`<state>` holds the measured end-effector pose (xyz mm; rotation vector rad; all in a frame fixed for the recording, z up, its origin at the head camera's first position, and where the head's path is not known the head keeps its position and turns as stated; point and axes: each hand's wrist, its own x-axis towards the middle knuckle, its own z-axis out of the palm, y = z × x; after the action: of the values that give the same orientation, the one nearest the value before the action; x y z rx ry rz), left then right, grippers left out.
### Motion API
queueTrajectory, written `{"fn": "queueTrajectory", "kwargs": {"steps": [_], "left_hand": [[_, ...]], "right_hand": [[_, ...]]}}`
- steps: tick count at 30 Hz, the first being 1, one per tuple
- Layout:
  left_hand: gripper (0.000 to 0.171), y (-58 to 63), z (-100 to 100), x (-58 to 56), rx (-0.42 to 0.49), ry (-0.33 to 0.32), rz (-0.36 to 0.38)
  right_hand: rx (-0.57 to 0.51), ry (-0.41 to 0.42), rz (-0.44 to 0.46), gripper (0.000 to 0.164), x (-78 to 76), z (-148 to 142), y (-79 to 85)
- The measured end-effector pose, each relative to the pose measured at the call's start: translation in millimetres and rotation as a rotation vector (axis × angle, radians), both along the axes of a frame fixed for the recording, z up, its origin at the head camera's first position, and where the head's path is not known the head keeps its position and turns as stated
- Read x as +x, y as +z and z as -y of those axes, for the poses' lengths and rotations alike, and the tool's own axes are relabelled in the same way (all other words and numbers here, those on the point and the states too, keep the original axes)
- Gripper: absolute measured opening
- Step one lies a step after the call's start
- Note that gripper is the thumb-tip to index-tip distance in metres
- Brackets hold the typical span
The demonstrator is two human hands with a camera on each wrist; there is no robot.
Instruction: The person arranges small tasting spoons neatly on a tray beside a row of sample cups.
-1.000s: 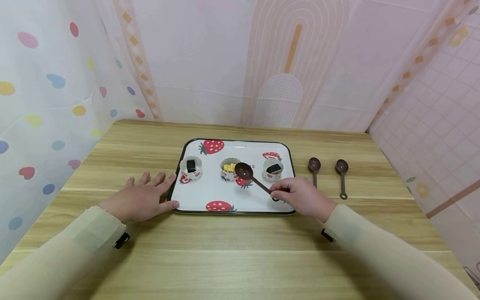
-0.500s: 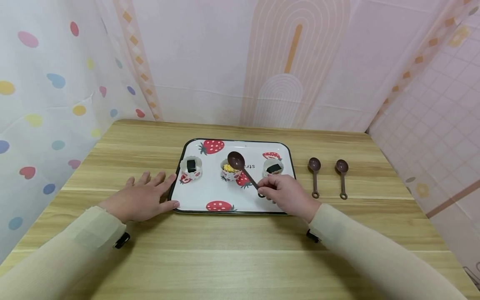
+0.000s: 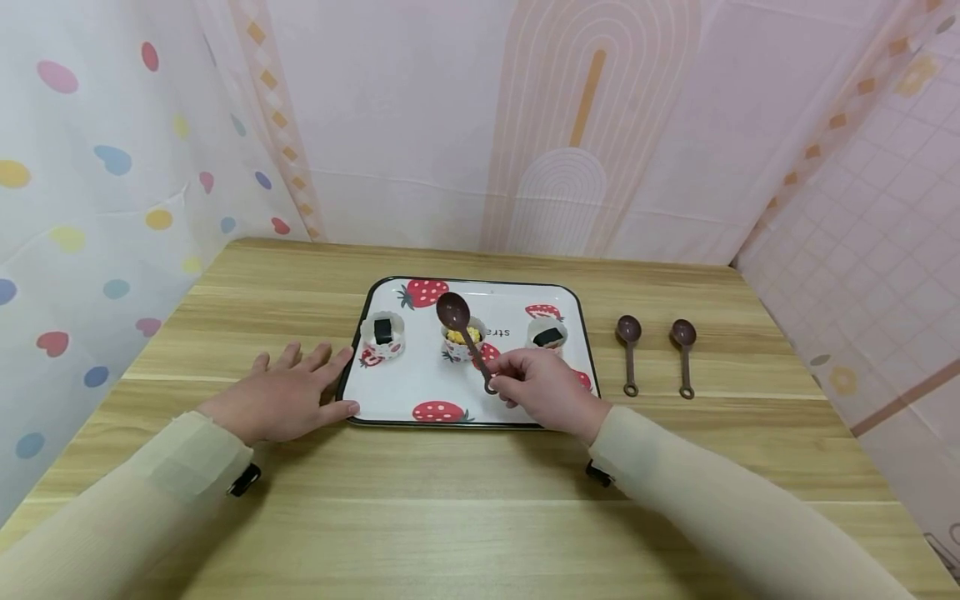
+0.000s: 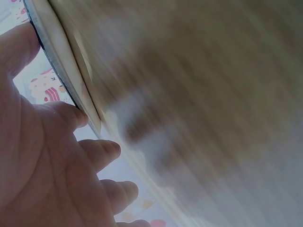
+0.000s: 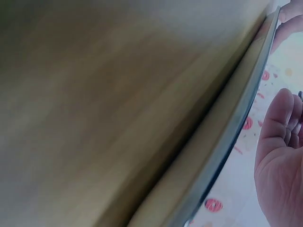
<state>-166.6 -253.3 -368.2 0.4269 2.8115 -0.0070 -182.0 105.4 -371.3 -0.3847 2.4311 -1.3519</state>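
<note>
My right hand (image 3: 551, 392) pinches a dark brown measuring spoon (image 3: 453, 311) near the end of its long handle. The spoon's bowl overlaps the back of the middle paper cup (image 3: 453, 351), which holds yellow crumbly food (image 3: 456, 337). At the left end of a white strawberry-print tray (image 3: 450, 383), my left hand (image 3: 277, 400) lies spread, thumb and forefinger at the dark rim. From below, the left wrist view shows the palm and fingers (image 4: 42, 151) beside that edge. Part of the right hand (image 5: 281, 175) appears at the side of the right wrist view.
On the tray, a left paper cup (image 3: 386, 352) and a right paper cup (image 3: 536, 348) each hold a piece of food with a black band. Two more brown spoons, one nearer (image 3: 629, 329) and one farther right (image 3: 684, 333), lie on the wooden table (image 3: 450, 517).
My right hand has moved left with the spoon. The spoon's bowl has gone from right of the middle cup to its back left, and the handle stands steeper. My left hand stays put.
</note>
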Motion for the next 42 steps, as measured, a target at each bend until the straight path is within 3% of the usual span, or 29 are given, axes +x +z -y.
{"fn": "queueTrajectory", "kwargs": {"steps": [11, 24, 42], "left_hand": [[0.099, -0.7, -1, -1.6, -0.016, 0.003, 0.002], [0.099, -0.3, -1, -1.1, 0.0, 0.001, 0.005], [0.098, -0.6, 0, -0.7, 0.004, -0.012, -0.008]], "right_hand": [[-0.059, -0.041, 0.046, 0.02, 1.0, 27, -0.2], [-0.034, -0.083, 0.086, 0.015, -0.9, 53, -4.1], [-0.053, -0.152, 0.222, 0.012, -4.2, 76, -9.4]]}}
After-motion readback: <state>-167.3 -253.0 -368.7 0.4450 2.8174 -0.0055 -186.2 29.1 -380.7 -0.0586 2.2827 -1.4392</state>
